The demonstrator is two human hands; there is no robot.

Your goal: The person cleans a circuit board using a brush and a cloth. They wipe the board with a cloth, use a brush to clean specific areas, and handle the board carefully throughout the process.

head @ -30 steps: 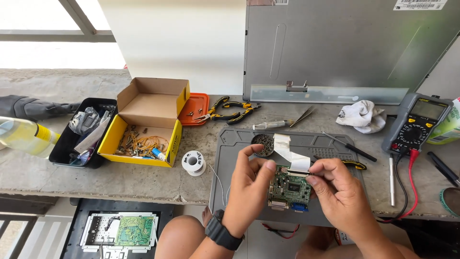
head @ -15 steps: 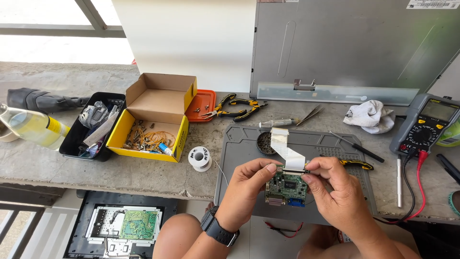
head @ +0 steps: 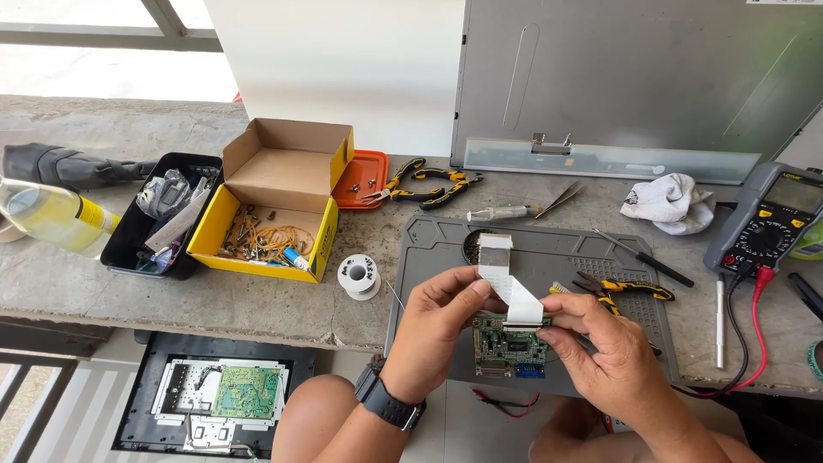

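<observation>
Two hands work one small green circuit board, held above the grey work mat at the counter's near edge. The left hand pinches the white flat ribbon cable between thumb and fingers, grip closed on the strip just above its connector. The right hand clamps the board's right edge, fingertips close to where the cable meets it. To do this well, I judge the cable should stay straight and square to the connector, with the pull or push running along its length and the board braced by its edges, never the components. The board sits between both grips, touching each.
</observation>
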